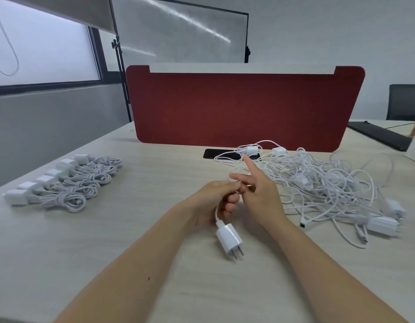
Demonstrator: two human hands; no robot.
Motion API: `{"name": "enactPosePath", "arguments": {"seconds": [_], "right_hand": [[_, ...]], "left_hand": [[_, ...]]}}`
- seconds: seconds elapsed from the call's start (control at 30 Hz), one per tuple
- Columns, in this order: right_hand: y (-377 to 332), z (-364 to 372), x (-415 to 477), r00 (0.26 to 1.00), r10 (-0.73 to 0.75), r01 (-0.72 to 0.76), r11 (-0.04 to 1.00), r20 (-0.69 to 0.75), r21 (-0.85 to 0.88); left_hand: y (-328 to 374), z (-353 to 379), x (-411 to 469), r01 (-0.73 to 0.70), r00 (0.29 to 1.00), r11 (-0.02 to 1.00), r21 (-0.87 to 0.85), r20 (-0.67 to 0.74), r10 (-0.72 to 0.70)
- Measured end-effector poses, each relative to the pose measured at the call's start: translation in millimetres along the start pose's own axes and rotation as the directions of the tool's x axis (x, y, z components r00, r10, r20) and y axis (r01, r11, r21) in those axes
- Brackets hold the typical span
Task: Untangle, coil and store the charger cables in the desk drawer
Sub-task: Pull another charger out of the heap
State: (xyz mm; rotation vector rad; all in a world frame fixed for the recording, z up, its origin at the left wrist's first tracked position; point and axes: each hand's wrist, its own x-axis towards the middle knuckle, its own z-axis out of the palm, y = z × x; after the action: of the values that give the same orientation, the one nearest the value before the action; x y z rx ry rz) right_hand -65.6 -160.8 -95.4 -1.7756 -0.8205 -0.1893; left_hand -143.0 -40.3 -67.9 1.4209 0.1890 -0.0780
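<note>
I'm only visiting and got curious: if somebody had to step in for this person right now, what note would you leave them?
Left hand: grips the cable of one white charger plug, which sits just below it.
Right hand: index finger straight, meeting the left hand at the cable; whether it pinches the cable is unclear.
Done: a row of coiled chargers lies on the left of the desk.
Left: coil this one, then work through the tangled pile on the right. Nothing is stored yet, and no drawer is in view.
</note>
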Motion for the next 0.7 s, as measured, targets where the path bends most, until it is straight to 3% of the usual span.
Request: {"name": "enactPosePath", "arguments": {"seconds": [0.17, 0.33, 0.47, 0.6, 0.7], "right_hand": [[7, -1, 2, 1.000, 0.018, -0.021, 0.991, -0.026, -0.130], [3, 0, 0, 0.989, 0.040, 0.016, 0.929, 0.143, -0.369], [0, 2, 0, 0.972, 0.050, 0.053, 0.906, 0.231, -0.419], [0, -1, 0, 0.964, 0.092, 0.016, 0.916, 0.249, -0.402], [2, -6, 1, 0.966, 0.142, -0.029, 0.890, 0.216, -0.455]], "left_hand": [[1, -8, 9, -0.080, 0.993, 0.946, -0.314, -0.108, 0.048], [0, -30, 22, -0.303, 0.915, 0.717, -0.628, -0.402, 0.035], [-3, -44, 23, -0.349, 0.916, 0.566, -0.747, -0.400, 0.036], [-7, -58, 37, -0.342, 0.894, 0.541, -0.768, -0.443, -0.063], [-3, -67, 38, -0.366, 0.844, 0.624, -0.691, -0.529, -0.090]]}}
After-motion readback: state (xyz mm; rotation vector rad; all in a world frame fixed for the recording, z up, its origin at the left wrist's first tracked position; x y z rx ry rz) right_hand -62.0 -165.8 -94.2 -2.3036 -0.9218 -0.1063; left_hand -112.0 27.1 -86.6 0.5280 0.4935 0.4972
